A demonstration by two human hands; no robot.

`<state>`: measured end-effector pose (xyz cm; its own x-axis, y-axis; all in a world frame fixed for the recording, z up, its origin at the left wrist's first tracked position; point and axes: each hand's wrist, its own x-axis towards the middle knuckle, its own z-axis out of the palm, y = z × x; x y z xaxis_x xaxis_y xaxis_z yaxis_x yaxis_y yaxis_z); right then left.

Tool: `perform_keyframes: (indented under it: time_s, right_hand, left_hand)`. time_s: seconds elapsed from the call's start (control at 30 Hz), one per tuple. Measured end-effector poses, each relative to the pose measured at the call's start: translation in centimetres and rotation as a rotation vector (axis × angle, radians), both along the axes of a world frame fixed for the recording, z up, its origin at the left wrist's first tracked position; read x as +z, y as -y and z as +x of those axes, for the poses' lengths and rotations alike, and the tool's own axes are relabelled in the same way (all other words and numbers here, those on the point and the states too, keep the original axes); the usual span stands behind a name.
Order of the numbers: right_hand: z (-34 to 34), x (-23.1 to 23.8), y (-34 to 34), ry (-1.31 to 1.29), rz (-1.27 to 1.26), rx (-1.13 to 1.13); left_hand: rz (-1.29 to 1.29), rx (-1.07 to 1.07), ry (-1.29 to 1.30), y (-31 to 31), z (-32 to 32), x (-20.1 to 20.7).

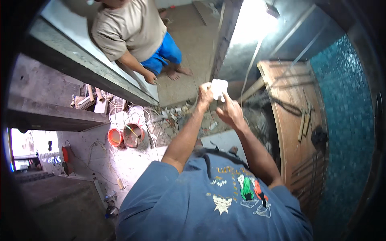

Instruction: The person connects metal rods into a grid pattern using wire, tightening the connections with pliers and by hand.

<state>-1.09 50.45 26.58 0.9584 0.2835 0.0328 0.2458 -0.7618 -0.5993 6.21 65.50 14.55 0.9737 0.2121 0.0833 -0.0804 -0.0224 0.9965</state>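
Observation:
Out in front of me, my left hand [205, 95] is closed on the left edge of a small white square piece [219, 88], which looks like a tile or plate. Its exact kind does not show. My right hand [231, 112] is just below and to the right, index finger stretched up to the piece's lower edge. The thumb stands apart from that finger; the other fingers are partly hidden. Both arms reach forward over the rubble-strewn floor [209, 120].
Another person [132, 36] in a beige shirt stands beyond a wall edge [100, 76] at upper left. Two orange-rimmed buckets [115, 137] sit among cables at left. A wooden panel [289, 112] leans at right beside a blue mosaic wall [348, 112]. A bright lamp [257, 20] shines above.

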Motion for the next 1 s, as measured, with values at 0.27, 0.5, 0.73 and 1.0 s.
perform_keyframes:
  time_s: [0.27,0.5,0.73,1.0]
  right_hand:
    - [-5.8,-10.2,11.0,-0.532,0.535,-0.328]
    - [-11.6,-11.4,16.0,-0.852,0.895,-0.633]
    - [-10.4,-9.3,14.6,-0.709,0.991,-0.558]
    - [-9.9,-4.7,12.4,-0.739,1.136,-0.484]
  left_hand:
    - [0.125,0.093,-0.126,-3.5,-1.4,-1.3]
    - [0.244,0.076,-0.127,-3.4,-4.6,0.6]
    - [0.113,0.018,-0.232,-2.4,-4.8,2.8]
    - [0.035,0.007,-0.183,-2.6,-4.8,3.6]
